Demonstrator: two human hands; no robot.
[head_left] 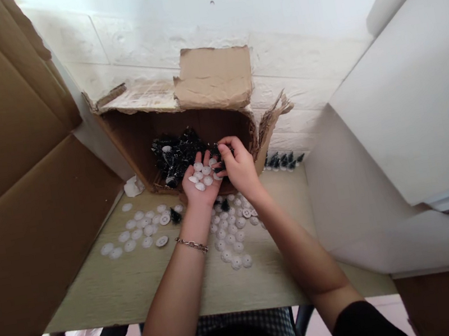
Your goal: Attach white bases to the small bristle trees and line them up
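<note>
My left hand [204,191] is palm up at the mouth of a torn cardboard box [129,143], cupping several small white domed discs [208,181]. My right hand [244,168] is beside it, thumb and fingers pinched around a small dark green bristly tree, partly hidden by the fingers. Inside the box lies a heap of dark miniature trees [175,156] with whitish tips. On the table below both wrists, more white discs [230,239] are spread in two groups. A little tree [175,216] stands among the left group, and another tree [225,205] is near my left wrist.
Behind the box's right side is a row of small trees [285,160] on white bases. A crumpled white piece [133,186] lies by the box's left corner. Large brown cardboard [11,139] rises at the left, and white panels [417,92] at the right, of the wooden table [153,287].
</note>
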